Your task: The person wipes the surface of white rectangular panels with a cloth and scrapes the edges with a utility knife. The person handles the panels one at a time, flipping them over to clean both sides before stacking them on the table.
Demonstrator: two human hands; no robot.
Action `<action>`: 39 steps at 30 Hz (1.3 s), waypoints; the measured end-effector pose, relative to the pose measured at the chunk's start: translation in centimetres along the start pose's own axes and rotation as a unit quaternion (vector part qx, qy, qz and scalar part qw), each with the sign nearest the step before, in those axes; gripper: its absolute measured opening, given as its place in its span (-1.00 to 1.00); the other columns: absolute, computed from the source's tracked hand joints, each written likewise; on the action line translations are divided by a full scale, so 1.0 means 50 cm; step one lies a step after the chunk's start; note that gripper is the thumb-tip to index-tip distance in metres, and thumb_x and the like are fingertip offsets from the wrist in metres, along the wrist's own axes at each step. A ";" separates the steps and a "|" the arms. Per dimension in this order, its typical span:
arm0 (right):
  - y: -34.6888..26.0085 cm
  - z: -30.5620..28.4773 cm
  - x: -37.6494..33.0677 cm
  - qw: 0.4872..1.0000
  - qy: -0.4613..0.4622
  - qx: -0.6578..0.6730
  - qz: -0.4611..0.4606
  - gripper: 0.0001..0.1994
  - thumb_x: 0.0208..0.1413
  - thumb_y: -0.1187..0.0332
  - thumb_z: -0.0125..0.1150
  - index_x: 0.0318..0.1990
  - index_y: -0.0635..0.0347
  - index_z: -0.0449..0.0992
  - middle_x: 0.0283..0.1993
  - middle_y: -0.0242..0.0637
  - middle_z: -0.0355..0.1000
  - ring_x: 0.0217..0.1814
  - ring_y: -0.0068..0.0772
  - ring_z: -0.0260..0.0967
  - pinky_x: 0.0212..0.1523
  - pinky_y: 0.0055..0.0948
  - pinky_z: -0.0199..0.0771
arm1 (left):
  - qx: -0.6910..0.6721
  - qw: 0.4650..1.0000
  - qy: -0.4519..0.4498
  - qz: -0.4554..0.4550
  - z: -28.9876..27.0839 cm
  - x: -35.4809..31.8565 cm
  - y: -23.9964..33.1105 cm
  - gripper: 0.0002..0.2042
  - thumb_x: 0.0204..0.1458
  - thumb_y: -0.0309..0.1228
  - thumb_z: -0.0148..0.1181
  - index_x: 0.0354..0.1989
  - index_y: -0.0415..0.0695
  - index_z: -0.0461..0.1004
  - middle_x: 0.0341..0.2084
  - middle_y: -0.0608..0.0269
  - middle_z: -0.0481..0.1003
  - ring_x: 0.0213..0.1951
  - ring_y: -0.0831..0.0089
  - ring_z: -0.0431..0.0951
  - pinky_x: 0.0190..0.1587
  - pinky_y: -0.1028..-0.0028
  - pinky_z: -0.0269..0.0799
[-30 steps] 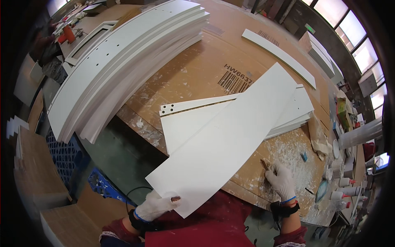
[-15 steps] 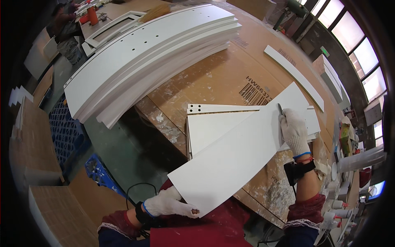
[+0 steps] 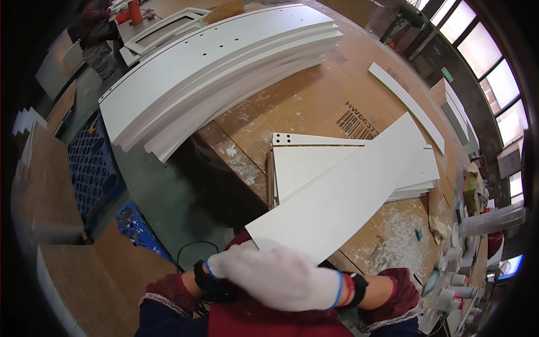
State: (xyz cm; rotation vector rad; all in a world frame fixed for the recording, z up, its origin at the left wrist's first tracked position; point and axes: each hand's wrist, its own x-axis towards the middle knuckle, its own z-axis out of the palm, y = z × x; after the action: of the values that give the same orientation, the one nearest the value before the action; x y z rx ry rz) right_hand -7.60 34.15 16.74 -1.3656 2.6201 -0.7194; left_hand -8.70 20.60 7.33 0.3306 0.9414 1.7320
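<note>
A long white panel [image 3: 337, 194] lies slantwise across a stack of white panels [image 3: 309, 163], its near end reaching past the table edge toward me. My left hand [image 3: 225, 262], in a white knit glove, is at the near left corner of that panel; its fingers are hidden behind my right hand. My right hand [image 3: 283, 281], gloved too, crosses in front of the left at the panel's near end. Motion smears its fingers, so what they hold, if anything, does not show. A small blue-green object [image 3: 419, 234] lies on the dusty cardboard right of the stack.
A tall stack of curved white panels [image 3: 236, 50] with small holes stands at the far left of the cardboard-covered table [image 3: 247, 126]. A narrow white strip [image 3: 407, 106] lies far right. Blue plastic crates [image 3: 90, 174] and cartons [image 3: 62, 281] stand left; bottles [image 3: 452, 295] line the right.
My right hand has left the panel's far part and come down to its near end, over my left hand. The blade-like tool it held no longer shows in it. The view has shifted slightly.
</note>
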 end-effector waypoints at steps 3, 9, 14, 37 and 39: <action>0.147 -0.055 -0.066 0.957 0.201 0.044 0.203 -0.87 0.06 0.39 0.14 -0.22 0.12 0.49 -0.46 -0.24 0.42 -0.48 -0.24 0.44 -0.44 -0.30 0.46 | -0.044 0.999 -0.030 0.006 -0.013 -0.012 -0.033 -0.50 -0.07 -0.57 0.26 0.11 -0.30 0.31 -0.17 0.22 0.46 -0.16 0.52 0.48 -0.12 0.49 0.45; 0.307 -0.130 -0.240 0.866 0.236 -0.255 0.359 -0.86 0.19 0.33 0.05 -0.23 0.17 0.48 -0.41 -0.14 0.46 -0.45 -0.18 0.45 -0.42 -0.28 0.45 | -0.026 0.997 0.052 0.060 -0.003 -0.017 -0.030 -0.57 -0.03 -0.62 0.11 0.09 -0.31 0.31 -0.26 0.28 0.44 -0.30 0.55 0.39 -0.30 0.60 0.34; 0.097 -0.037 -0.117 0.941 0.057 -0.246 0.225 -0.86 0.08 0.37 0.10 -0.19 0.01 0.41 -0.49 -0.30 0.34 -0.60 -0.23 0.38 -0.62 -0.28 0.34 | -0.046 0.996 0.067 0.024 -0.053 -0.020 -0.089 -0.47 0.00 -0.53 0.15 0.20 -0.33 0.24 -0.05 0.21 0.42 -0.15 0.52 0.42 -0.13 0.56 0.35; 0.032 -0.058 -0.177 0.995 -0.072 0.030 0.062 -0.80 -0.06 0.37 0.15 -0.22 0.09 0.45 -0.52 -0.38 0.39 -0.51 -0.33 0.43 -0.59 -0.38 0.34 | 0.194 0.932 0.261 0.158 -0.018 -0.008 -0.073 -0.74 0.23 -0.33 -0.08 -0.11 -0.27 0.41 -0.30 0.37 0.43 -0.20 0.61 0.38 -0.20 0.59 0.30; 0.051 -0.065 -0.182 0.991 -0.017 0.002 0.134 -0.79 -0.07 0.38 0.15 -0.21 0.02 0.45 -0.47 -0.39 0.40 -0.48 -0.31 0.42 -0.55 -0.35 0.35 | 0.346 0.885 0.275 0.144 -0.023 -0.026 -0.082 -0.76 0.21 -0.34 -0.04 -0.12 -0.26 0.41 -0.30 0.37 0.43 -0.21 0.59 0.39 -0.19 0.58 0.30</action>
State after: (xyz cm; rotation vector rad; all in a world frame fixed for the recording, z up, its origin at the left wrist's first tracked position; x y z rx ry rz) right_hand -5.09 43.81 17.31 -0.9863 2.6994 -0.6558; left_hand -6.16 19.38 3.90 0.4608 2.0272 1.7293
